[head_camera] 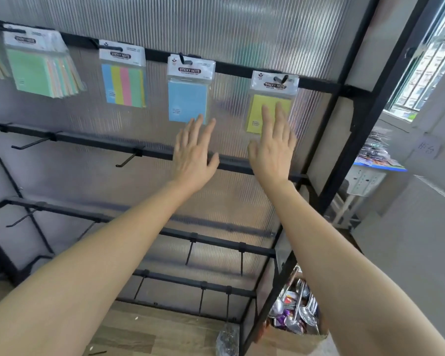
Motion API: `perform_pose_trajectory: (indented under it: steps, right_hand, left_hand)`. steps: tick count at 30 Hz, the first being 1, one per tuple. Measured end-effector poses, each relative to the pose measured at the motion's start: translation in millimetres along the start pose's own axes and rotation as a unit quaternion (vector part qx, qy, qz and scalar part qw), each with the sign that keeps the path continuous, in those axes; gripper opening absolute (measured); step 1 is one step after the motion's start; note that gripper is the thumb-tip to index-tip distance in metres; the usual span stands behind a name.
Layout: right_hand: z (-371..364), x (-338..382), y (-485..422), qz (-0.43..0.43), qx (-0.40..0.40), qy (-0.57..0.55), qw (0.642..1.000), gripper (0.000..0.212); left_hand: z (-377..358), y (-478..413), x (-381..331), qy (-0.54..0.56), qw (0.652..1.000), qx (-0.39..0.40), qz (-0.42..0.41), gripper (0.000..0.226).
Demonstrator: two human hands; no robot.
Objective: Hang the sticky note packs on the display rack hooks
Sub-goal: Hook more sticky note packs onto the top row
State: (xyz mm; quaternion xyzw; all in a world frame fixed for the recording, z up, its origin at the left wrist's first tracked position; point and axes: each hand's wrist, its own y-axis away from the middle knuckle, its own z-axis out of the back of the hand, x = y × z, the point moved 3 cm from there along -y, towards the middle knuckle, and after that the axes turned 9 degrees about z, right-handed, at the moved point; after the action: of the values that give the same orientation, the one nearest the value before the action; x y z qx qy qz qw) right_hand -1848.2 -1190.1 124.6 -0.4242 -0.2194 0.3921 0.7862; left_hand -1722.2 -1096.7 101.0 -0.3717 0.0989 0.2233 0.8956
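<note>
While yellow pack (pixel 256 112) hangs, right hand (pixel 273 150) perhaps touching it, left hand (pixel 193 155) spread

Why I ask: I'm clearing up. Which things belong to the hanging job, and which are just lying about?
Job: yellow sticky note pack, blue sticky note pack, striped sticky note pack, green sticky note pack, empty hook, display rack, left hand, right hand.
Lying about: box of spoons, stack of packets.

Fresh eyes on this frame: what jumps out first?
Two open hands reach up toward the top rail: the right hand lays straight fingers over the yellow pack, and the left hand reaches the lower edge of the blue pack. Left of these hang a striped pack and a green pack; a hook lower down is bare.
</note>
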Motion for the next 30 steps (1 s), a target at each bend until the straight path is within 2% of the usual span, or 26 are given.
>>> perform_pose_trajectory:
  steps: [3,8,13,21,24,30]
  right_hand:
    - [-11,32,29,0.063,0.048,-0.023,0.997,0.059]
    - [-31,90,65,0.128,0.142,-0.082,0.978,0.056]
    - [-56,149,108,0.187,0.269,-0.088,0.941,0.059]
    - [-91,268,166,0.225,0.426,-0.113,0.869,0.062]
    - [-95,330,182,0.235,0.453,-0.127,0.851,0.064]
    - [-93,458,213,0.305,0.455,-0.148,0.823,0.065]
  left_hand:
    - [1,30,28,0.003,0.999,0.019,0.029,0.065]
    - [17,81,92,-0.070,0.993,0.049,0.085,0.066]
    - [45,131,161,-0.120,0.978,0.065,0.157,0.066]
    - [111,215,262,-0.186,0.955,0.117,0.200,0.066]
    - [139,253,302,-0.204,0.942,0.131,0.233,0.065]
    - [187,328,378,-0.218,0.904,0.131,0.343,0.066]
